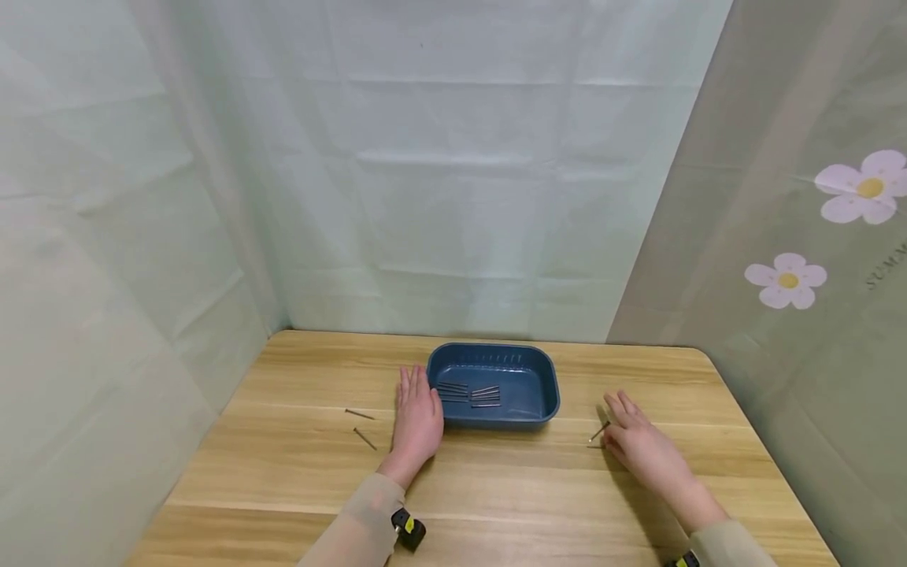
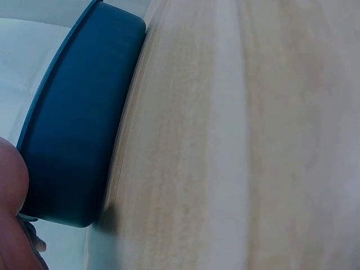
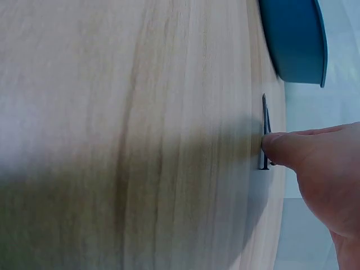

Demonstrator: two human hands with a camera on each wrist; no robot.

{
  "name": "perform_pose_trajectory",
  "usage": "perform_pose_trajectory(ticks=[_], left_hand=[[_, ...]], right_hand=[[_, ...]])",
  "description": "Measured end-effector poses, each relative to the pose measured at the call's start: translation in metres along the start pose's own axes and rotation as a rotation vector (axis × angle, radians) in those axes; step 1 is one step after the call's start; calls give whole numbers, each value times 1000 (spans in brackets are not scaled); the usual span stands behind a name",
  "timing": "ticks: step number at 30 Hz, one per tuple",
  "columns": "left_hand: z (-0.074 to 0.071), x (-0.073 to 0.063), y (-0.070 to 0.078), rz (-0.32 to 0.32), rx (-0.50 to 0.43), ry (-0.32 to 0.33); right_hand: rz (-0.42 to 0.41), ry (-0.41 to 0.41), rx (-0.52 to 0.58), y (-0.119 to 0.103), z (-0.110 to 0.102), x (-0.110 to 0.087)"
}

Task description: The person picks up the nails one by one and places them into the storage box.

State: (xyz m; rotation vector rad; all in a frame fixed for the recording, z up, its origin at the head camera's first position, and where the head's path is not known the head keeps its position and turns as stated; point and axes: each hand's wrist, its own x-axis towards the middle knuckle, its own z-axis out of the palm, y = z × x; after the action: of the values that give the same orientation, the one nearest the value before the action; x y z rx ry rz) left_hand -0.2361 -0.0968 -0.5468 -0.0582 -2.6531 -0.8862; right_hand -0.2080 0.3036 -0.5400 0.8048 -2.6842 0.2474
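A dark blue plastic basket (image 1: pixel 527 424) stands near the table's back edge, with several nails (image 1: pixel 485 396) lying in its left and middle part. My left hand (image 1: pixel 416 421) rests against the basket's left side, its fingers stretched forward; the left wrist view shows the thumb (image 2: pixel 10 180) by the basket wall (image 2: pixel 79 118). Right of the basket, my right hand (image 1: pixel 645 453) is low over the table and pinches a nail (image 1: pixel 599 431) with thumb and fingertips. Close beside it is a second nail (image 3: pixel 268 118), partly hidden by the thumb.
Left of my left hand, two loose nails (image 1: pixel 364 439) lie apart on the wooden table (image 1: pixel 496 504). Pale fabric (image 1: pixel 453 197) hangs behind the table and along both sides, with printed flowers on the right.
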Motion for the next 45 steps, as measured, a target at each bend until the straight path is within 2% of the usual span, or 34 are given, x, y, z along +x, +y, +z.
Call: perform_pose_trajectory(ticks=[10, 22, 45], left_hand=[[3, -2, 0, -5, -10, 2], [1, -2, 1, -10, -15, 6], [2, 0, 0, 0, -4, 14]], right_hand=[[-53, 2, -47, 5, 9, -8], [-134, 74, -81, 7, 12, -7], [-115, 16, -116, 5, 9, -7]])
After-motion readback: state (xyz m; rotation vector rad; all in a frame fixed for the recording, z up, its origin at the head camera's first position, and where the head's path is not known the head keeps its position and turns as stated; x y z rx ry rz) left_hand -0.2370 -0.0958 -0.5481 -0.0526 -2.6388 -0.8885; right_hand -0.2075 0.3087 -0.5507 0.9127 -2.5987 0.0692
